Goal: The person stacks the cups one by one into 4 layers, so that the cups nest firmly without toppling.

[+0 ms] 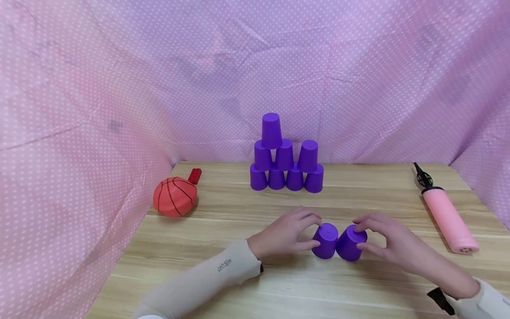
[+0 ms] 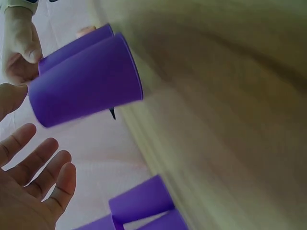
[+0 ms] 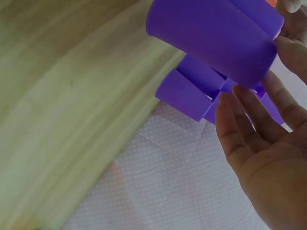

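Observation:
Two upside-down purple cups stand side by side near the front of the table. My left hand [image 1: 283,235] is at the left cup [image 1: 326,241], thumb and index fingertips beside its base; in the left wrist view its other fingers are loosely bent, apart from the cup [image 2: 88,79]. My right hand [image 1: 400,246] pinches the base of the right cup [image 1: 349,244] between thumb and fingers. That cup leans slightly right in the head view. Behind them rises a stack of purple cups [image 1: 284,155]: several below, three in the middle, one on top at the left.
A red basketball [image 1: 174,197], dented out of round, lies at the left of the wooden table [image 1: 223,230], with a red block [image 1: 195,176] behind it. A pink hand pump [image 1: 449,219] with a black nozzle lies at the right. Dotted pink cloth [image 1: 199,88] hangs around the table.

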Action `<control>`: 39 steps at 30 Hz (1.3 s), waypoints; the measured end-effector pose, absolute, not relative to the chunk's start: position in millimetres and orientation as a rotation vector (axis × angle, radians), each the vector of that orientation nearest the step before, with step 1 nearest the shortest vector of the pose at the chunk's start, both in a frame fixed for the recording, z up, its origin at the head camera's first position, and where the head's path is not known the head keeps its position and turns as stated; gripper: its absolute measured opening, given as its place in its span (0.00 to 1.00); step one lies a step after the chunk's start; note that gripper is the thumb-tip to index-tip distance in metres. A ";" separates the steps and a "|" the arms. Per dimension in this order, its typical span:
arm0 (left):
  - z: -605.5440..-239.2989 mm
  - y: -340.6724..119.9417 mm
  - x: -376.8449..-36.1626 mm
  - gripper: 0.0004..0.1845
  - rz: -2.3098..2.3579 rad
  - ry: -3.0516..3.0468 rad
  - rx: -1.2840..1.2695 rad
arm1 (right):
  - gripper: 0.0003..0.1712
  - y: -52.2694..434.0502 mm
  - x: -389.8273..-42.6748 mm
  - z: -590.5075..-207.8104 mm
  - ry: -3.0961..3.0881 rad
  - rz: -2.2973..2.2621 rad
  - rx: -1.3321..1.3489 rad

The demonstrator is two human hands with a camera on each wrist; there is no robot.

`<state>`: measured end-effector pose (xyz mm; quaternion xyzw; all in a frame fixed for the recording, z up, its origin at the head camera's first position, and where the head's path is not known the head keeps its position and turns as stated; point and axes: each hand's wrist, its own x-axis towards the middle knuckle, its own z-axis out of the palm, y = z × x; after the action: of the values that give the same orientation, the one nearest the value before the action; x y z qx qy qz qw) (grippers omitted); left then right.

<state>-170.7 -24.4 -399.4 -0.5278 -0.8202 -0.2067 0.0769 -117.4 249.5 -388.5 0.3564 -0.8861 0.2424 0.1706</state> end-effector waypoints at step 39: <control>-387.9 -46.1 -173.8 0.14 -0.758 -2.501 -1.449 | 0.22 239.0 -123.5 -383.1 -2.340 0.715 1.068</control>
<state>-173.8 -46.1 -387.9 -0.4834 -0.8346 -0.2528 0.0768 -123.5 239.0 -383.1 0.3889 -0.8522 0.2605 0.2337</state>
